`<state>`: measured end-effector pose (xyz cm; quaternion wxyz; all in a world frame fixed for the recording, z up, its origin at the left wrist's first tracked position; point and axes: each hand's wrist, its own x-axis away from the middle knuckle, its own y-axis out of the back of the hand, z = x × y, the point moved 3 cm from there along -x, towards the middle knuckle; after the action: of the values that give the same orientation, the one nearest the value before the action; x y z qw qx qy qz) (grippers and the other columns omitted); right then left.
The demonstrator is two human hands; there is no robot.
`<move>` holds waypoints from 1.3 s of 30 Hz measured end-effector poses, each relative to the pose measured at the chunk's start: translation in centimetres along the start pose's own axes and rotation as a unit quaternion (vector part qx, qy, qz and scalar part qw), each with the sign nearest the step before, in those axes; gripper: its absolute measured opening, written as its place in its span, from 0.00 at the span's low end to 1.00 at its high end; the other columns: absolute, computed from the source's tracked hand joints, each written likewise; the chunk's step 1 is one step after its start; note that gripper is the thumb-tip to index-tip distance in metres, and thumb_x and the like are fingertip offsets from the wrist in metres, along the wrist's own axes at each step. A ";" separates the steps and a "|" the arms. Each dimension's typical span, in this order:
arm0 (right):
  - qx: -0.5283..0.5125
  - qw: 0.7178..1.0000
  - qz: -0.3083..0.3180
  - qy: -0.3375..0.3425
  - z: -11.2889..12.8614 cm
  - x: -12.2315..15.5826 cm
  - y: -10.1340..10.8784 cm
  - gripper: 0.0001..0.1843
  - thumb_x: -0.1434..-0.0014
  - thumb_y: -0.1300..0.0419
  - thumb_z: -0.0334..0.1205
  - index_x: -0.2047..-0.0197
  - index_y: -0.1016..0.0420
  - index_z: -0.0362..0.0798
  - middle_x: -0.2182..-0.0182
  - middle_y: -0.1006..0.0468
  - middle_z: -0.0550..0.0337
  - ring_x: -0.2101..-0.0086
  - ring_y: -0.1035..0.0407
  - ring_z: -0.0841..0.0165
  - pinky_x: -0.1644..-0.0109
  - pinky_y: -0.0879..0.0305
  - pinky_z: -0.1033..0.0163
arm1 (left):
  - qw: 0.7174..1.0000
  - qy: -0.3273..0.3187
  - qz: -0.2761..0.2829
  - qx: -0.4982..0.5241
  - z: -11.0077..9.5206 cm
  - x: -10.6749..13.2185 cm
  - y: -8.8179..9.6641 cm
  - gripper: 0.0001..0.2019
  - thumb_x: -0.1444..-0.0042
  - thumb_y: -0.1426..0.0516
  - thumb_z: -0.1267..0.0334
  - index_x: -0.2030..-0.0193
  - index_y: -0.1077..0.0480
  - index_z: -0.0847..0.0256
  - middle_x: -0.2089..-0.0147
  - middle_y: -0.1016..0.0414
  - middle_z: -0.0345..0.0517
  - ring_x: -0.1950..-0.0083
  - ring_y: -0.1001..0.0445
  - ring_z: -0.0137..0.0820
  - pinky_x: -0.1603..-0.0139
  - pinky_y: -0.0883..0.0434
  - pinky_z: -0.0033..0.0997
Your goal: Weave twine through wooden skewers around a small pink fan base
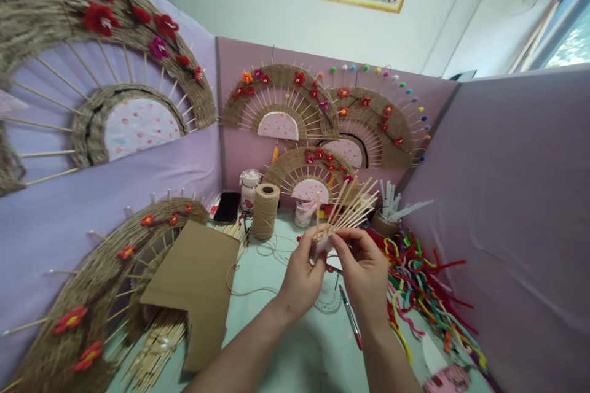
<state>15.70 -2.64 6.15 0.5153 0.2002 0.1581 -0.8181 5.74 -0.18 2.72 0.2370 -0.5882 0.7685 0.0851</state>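
Note:
My left hand (302, 273) and my right hand (364, 270) are raised together over the middle of the table. Between them they pinch a small pink piece with several thin wooden sticks (348, 209) fanned out up and to the right. Both hands have their fingers closed on the base of this stick fan. A spool of jute twine (266, 210) stands just behind and to the left of my hands.
Finished jute fans with red flowers (295, 104) hang on the purple partition walls. A cardboard sheet (196, 285) and a large fan (99, 301) lie on the left. Coloured pipe cleaners (421, 285) pile at the right. A red pen (351, 318), a phone (227, 206) and a cup of white sticks (385, 218) are nearby.

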 end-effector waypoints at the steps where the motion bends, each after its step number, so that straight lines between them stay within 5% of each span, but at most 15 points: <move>1: 0.003 1.000 -0.003 0.005 -0.1 0.1 -0.2 0.08 0.47 0.36 0.42 0.66 0.27 0.47 0.71 0.24 0.59 0.69 0.29 0.68 0.63 0.31 0.62 | 1.000 0.012 -0.009 0.027 0.1 0.0 -0.1 0.18 0.43 0.49 0.69 0.45 0.39 0.55 0.46 0.29 0.48 0.49 0.28 0.32 0.51 0.29 0.33; 7: 0.030 0.998 -0.036 0.050 -0.6 1.2 -2.0 0.07 0.45 0.38 0.41 0.65 0.27 0.47 0.69 0.26 0.59 0.68 0.31 0.68 0.61 0.32 0.60 | 0.986 0.050 -0.070 0.140 0.8 0.3 0.0 0.15 0.43 0.49 0.65 0.49 0.39 0.56 0.51 0.28 0.46 0.57 0.27 0.29 0.57 0.29 0.30; 13: 0.052 0.993 -0.026 0.102 -0.5 1.3 -3.5 0.04 0.44 0.39 0.39 0.65 0.27 0.48 0.68 0.26 0.60 0.67 0.31 0.68 0.61 0.33 0.62 | 0.981 0.009 -0.137 0.138 0.7 0.3 1.0 0.15 0.39 0.50 0.53 0.51 0.36 0.57 0.51 0.28 0.47 0.52 0.29 0.32 0.50 0.32 0.33; 23: 0.039 0.986 0.069 0.150 -0.6 0.3 -6.3 0.06 0.42 0.41 0.36 0.61 0.26 0.50 0.65 0.26 0.57 0.63 0.30 0.66 0.60 0.32 0.60 | 0.967 -0.050 -0.224 0.113 0.7 -0.9 4.4 0.14 0.39 0.51 0.52 0.53 0.37 0.57 0.53 0.27 0.47 0.53 0.27 0.32 0.51 0.30 0.35; 39: -0.051 0.997 0.065 -0.004 -3.1 -1.1 -6.7 0.07 0.45 0.38 0.41 0.64 0.28 0.48 0.69 0.26 0.60 0.68 0.31 0.69 0.64 0.33 0.63 | 0.959 -0.033 -0.270 0.080 2.2 -1.5 5.5 0.14 0.40 0.50 0.51 0.56 0.36 0.59 0.54 0.26 0.50 0.56 0.26 0.33 0.56 0.29 0.34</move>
<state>10.52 2.42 4.37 0.5778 0.1801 0.1844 -0.7744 1.40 3.67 0.67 0.3230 -0.7497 0.5771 -0.0246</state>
